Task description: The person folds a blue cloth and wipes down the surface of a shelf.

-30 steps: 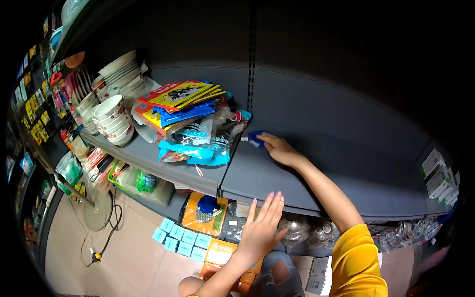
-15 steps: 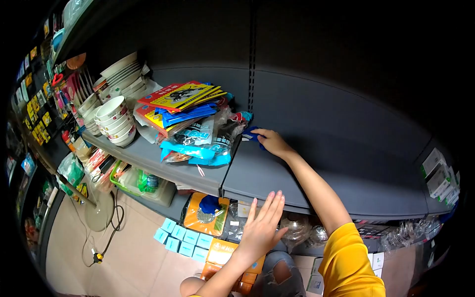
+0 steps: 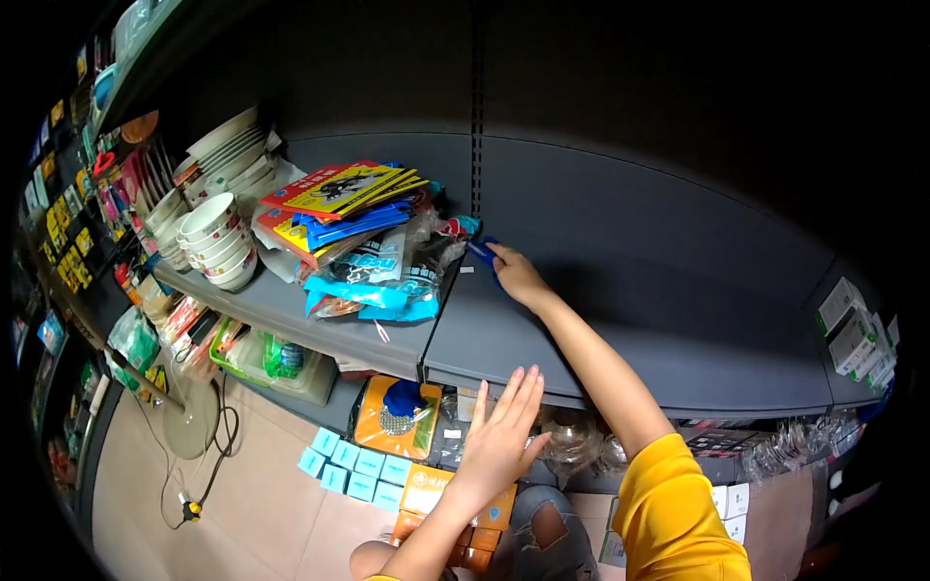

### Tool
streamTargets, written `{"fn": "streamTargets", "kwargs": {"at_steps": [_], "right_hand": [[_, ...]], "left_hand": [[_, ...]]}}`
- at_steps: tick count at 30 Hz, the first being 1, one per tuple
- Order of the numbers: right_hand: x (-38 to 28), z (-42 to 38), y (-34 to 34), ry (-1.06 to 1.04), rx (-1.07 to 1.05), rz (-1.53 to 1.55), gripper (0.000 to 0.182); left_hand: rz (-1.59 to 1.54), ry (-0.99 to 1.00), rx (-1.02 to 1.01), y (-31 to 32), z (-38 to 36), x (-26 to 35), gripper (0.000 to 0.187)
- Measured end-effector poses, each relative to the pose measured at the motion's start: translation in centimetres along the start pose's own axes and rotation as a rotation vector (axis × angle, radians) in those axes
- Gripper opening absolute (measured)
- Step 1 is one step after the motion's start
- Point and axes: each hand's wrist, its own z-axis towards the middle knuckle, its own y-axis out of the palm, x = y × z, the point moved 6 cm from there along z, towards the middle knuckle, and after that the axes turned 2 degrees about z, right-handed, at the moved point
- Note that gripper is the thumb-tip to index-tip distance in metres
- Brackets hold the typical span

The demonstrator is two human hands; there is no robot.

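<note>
My right hand (image 3: 518,276) reaches over the grey shelf (image 3: 630,329), its fingers closed on a blue cloth (image 3: 485,252) pressed to the surface near the back. Part of the cloth is hidden under the fingers. Just left of it lies a pile of plastic-wrapped packets (image 3: 387,281) with red and yellow booklets (image 3: 344,189) on top. My left hand (image 3: 501,436) is lower, in front of the shelf's front edge, with fingers stretched out and nothing in it.
Stacked bowls (image 3: 215,237) and plates (image 3: 228,145) stand on the left shelf section. White boxes (image 3: 852,334) sit at the right end. Light blue boxes (image 3: 354,465) and orange boxes (image 3: 426,489) are on the floor near my knees. A stand's round base (image 3: 191,421) and a cable are at left.
My right hand has slid the blue cloth slightly farther back along the shelf, beside the packets. The view has shifted a little; my left hand stays outstretched.
</note>
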Motion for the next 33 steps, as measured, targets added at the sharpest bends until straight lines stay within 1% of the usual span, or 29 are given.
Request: {"fn": "streamTargets", "kwargs": {"at_steps": [2, 3, 4, 6, 7, 9, 10, 13, 15, 16, 19, 21, 22, 24, 26, 29, 33], "right_hand": [[-0.5, -1.4, 0.6, -0.088, -0.014, -0.078, 0.035], [-0.8, -2.2, 1.4, -0.194, -0.064, -0.207, 0.036], [-1.6, -3.2, 2.0, -0.316, -0.135, -0.181, 0.036], [-2.7, -4.6, 2.7, -0.506, -0.2, -0.332, 0.035], [-2.9, -4.9, 2.5, -0.5, -0.193, -0.331, 0.035], [-3.2, -5.6, 2.6, -0.522, -0.286, -0.289, 0.035], [-3.2, -6.0, 2.5, -0.536, -0.299, -0.273, 0.035], [-2.8, -6.1, 1.6, -0.498, -0.298, -0.252, 0.036], [-1.8, -5.4, 0.4, -0.449, -0.229, -0.324, 0.038], [-0.6, -4.7, -0.1, -0.364, -0.197, -0.378, 0.041], [1.4, -3.7, -2.3, -0.314, -0.133, -0.441, 0.041], [2.5, -3.4, -4.0, -0.162, -0.049, -0.403, 0.042], [2.8, -3.1, -4.4, -0.159, -0.046, -0.402, 0.042], [3.7, -2.1, -5.2, -0.178, -0.062, -0.386, 0.049], [4.5, -0.7, -5.3, -0.17, -0.044, -0.398, 0.047], [4.6, 0.5, -5.1, -0.214, 0.117, -0.383, 0.044], [4.9, 0.9, -5.6, -0.211, 0.146, -0.467, 0.044]], "left_hand": [[-0.013, -0.004, 0.008, 0.0, 0.0, -0.1, 0.064], [-0.028, -0.01, 0.009, 0.1, 0.0, 0.0, 0.064], [-0.03, -0.007, 0.009, 0.1, 0.0, 0.0, 0.064], [-0.012, -0.01, -0.006, 0.0, 0.1, 0.0, 0.065], [-0.013, -0.002, -0.011, 0.0, 0.0, 0.1, 0.065], [-0.019, -0.016, -0.023, 0.1, 0.1, 0.0, 0.065], [-0.025, -0.013, -0.022, 0.1, 0.2, 0.0, 0.065], [-0.006, -0.014, -0.049, 0.2, 0.2, 0.0, 0.065], [0.015, -0.019, -0.07, 0.3, 0.2, 0.1, 0.066], [0.026, -0.023, -0.082, 0.3, 0.1, 0.1, 0.067], [0.02, -0.023, -0.101, 0.4, 0.1, 0.0, 0.067], [0.018, -0.025, -0.101, 0.5, 0.2, 0.0, 0.067], [0.018, -0.029, -0.102, 0.4, 0.1, 0.0, 0.067], [0.011, -0.033, -0.109, 0.3, 0.1, 0.0, 0.067], [-0.011, -0.046, -0.111, 0.4, 0.2, 0.0, 0.069], [-0.043, -0.028, -0.105, 0.5, 0.2, 0.1, 0.069], [-0.05, -0.045, -0.102, 0.4, 0.2, 0.0, 0.069]]}}
